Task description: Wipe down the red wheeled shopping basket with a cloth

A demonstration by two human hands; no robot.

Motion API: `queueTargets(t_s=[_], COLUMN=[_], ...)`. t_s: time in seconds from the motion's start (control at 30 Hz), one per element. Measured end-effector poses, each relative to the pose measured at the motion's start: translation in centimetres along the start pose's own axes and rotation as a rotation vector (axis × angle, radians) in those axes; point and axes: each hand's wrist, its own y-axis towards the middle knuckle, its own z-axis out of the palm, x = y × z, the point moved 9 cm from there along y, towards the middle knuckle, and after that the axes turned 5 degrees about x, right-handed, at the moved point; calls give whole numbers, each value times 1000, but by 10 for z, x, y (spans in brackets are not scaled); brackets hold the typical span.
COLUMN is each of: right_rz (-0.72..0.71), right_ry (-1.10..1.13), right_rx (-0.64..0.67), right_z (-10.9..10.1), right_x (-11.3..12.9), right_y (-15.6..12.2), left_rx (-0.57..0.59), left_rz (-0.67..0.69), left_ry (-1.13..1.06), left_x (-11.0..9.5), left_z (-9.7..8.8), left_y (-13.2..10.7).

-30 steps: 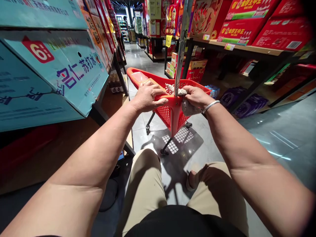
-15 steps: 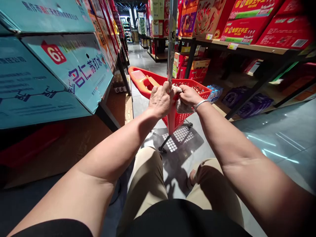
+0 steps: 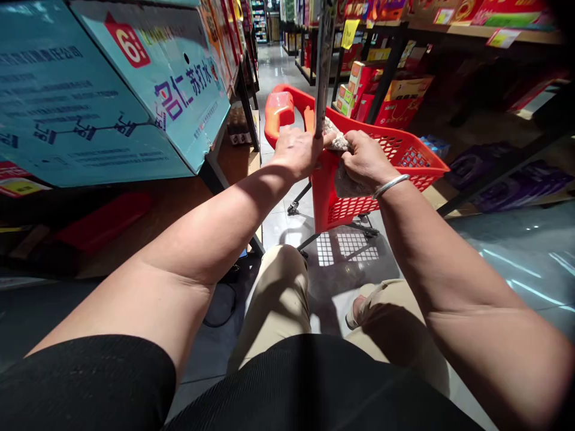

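In front of me stands a red plastic shopping cart (image 3: 381, 140) with perforated sides. A worn metal pole (image 3: 324, 66) rises at its near corner. My left hand (image 3: 297, 151) is closed around the pole's lower end, just above the cart's corner; its fingertips are partly hidden. My right hand (image 3: 367, 157), with a silver bangle on the wrist, is closed on a crumpled greyish cloth (image 3: 349, 183). Part of the cloth bunches up between the two hands by the cart's rim, and part hangs against the outside of the basket.
Stacked light-blue drink cartons (image 3: 184, 90) stand close on my left. On the right, a dark-framed shelf (image 3: 386, 72) carries red gift boxes, with purple packs (image 3: 516, 179) low down. An aisle of grey tiles (image 3: 274, 66) runs ahead. A dark cable lies by my left leg.
The view has tipped downward, and the cart now shows further right and turned more side-on. Both hands keep their closed hold beside the pole; more of the cloth shows between them.
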Motion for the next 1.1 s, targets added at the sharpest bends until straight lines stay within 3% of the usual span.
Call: queueTargets(t_s=[0.1, 0.17, 0.23, 0.37, 0.47, 0.57, 0.73, 0.83, 0.9, 0.97, 1.1], right_rz=[-75, -78, -8, 227, 324, 325, 143, 48, 3, -35, 16], right_ry=[-29, -99, -203, -379, -391, -316, -62, 64, 102, 97, -27], right_rx=[-2, 49, 116, 212, 225, 167, 50, -9, -17, 5, 103], right_z=[2, 1, -5, -28, -35, -26, -4, -1, -1, 1, -2], right_x=[5, -10, -46, -142, -176, -153, -42, 4, 13, 7, -43], right_y=[-7, -18, -35, -70, -79, -69, -33, -18, -14, -15, -29], left_rx=[-36, -50, -66, -101, -95, -87, -98, -137, -156, -166, -158], left_rz=[44, 69, 83, 85, 73, 64, 40, 37, 49, 62, 87], left_ry=[38, 47, 23, -47, -78, -107, -90, -51, -76, -123, -158], left_x=[1, 3, 7, 12, 10, 8, 7, 7, 7, 8, 9], left_z=[-3, -2, 0, 3, 2, -1, 0, 2, 2, 2, 1], left_y=[-2, -1, 0, 0, -3, -5, -6, -6, -8, -10, -14])
